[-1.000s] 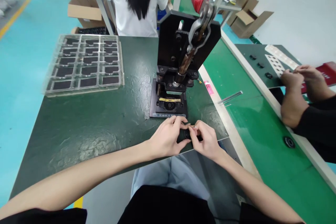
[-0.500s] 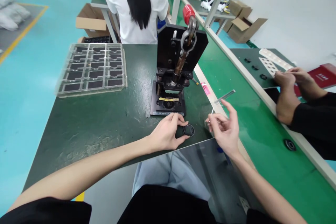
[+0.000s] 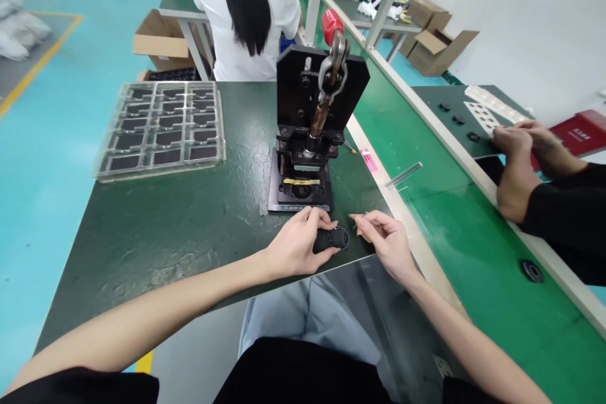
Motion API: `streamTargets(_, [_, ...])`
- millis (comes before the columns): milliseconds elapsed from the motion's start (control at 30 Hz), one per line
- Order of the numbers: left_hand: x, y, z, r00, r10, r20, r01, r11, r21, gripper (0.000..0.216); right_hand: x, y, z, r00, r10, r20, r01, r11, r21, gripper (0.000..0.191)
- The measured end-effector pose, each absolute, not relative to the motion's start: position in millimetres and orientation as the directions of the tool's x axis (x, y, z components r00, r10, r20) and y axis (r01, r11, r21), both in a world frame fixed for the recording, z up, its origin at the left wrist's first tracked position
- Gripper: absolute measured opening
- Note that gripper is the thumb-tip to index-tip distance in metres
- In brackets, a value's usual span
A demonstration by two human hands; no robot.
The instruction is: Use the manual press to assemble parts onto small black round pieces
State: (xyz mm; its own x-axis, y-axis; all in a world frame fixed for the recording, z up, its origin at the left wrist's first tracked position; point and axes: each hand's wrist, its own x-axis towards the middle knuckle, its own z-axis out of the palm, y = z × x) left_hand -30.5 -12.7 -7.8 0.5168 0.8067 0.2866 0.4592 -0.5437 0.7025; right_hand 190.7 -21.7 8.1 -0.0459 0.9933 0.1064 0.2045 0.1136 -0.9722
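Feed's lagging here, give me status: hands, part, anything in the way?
Left hand pinching small round black part on dark green mat. Right hand beside it, fingertips pinched, contents unclear. Black lever press just behind.

Down at the near edge of the dark green mat point(image 3: 180, 227), just in front of the hand press point(image 3: 307, 132), the left hand point(image 3: 298, 243) curls around a small round black part point(image 3: 338, 238), thumb under it, fingers over the top. The right hand point(image 3: 386, 240) sits just right of that part, fingertips pinched together, whatever they pinch too small to make out. Left of the press, a clear tray point(image 3: 163, 129) of dark pieces. Behind the press, a person in white point(image 3: 237, 6) with their back turned. Right of the press, across the green belt point(image 3: 426, 158), a co-worker's hands point(image 3: 521, 145) rest on a second mat.
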Motion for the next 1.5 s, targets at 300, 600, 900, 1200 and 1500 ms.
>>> streamTargets(300, [-31,-11,-8,0.524,0.799,0.294,0.451,-0.553,0.701,0.039,183,-26,-4,-0.124,0.980,0.157,0.278,0.186,-0.942,0.037])
streamTargets(600, [-31,-11,-9,0.530,0.793,0.300,0.446,-0.562,0.696,0.040,181,-29,-6,-0.111,0.969,0.220,0.347,0.245,-0.905,0.025])
streamTargets(900, [-30,-12,-9,0.531,0.783,0.325,0.446,-0.584,0.678,0.039,178,-29,-2,-0.182,0.925,0.334,0.474,0.380,-0.795,0.020])
streamTargets(1200, [-30,-10,-9,0.546,0.779,0.308,0.433,-0.577,0.692,0.039,174,-24,1,-0.138,0.946,0.294,0.455,0.324,-0.829,0.033])
streamTargets(1500, [-35,-8,-5,0.547,0.744,0.383,0.347,-0.619,0.705,0.044,271,-45,5,0.317,0.874,0.368,0.636,0.092,-0.766,0.051])
